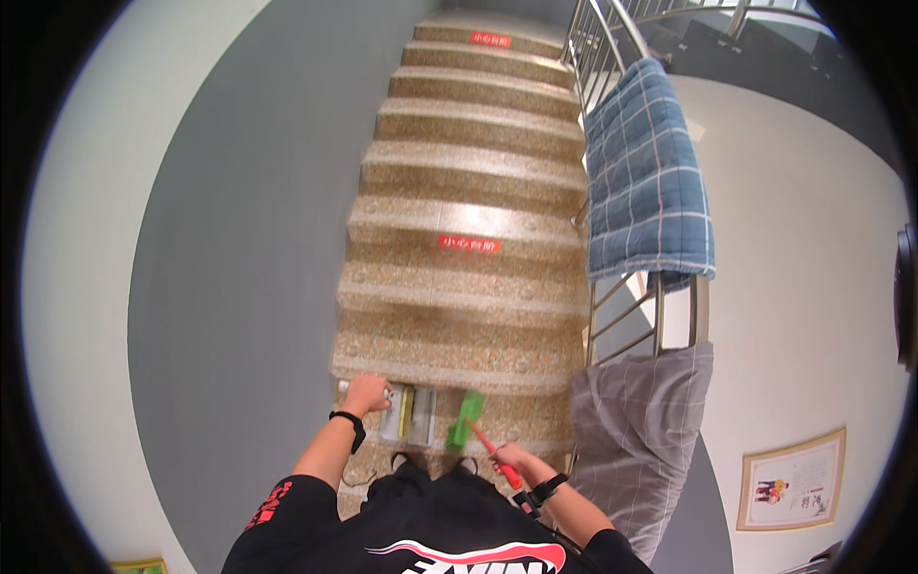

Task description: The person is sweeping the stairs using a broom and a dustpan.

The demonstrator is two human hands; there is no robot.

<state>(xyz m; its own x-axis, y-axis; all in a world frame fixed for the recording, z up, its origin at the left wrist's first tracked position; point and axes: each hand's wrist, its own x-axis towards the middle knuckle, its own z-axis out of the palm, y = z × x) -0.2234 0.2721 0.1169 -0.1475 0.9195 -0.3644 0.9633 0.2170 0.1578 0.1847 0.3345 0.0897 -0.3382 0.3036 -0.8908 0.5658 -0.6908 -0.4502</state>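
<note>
My left hand (368,394) is closed around the light-coloured handle of a grey dustpan (423,416) with a yellow strip across it. The pan lies over a stair tread just ahead of my feet. In my right hand (510,459) is the red handle of a small hand broom (467,420), whose green head is slightly blurred. The broom head is to the right of the dustpan, apart from it, over the same speckled stone tread. Whether its bristles touch the stone, I cannot tell.
Speckled stone stairs (459,283) rise ahead, some bearing red strips with writing. A grey wall (237,287) borders them on the left. At the right runs a metal railing (622,344), with a blue checked quilt (645,172) and a grey checked cloth (638,438) hung over it.
</note>
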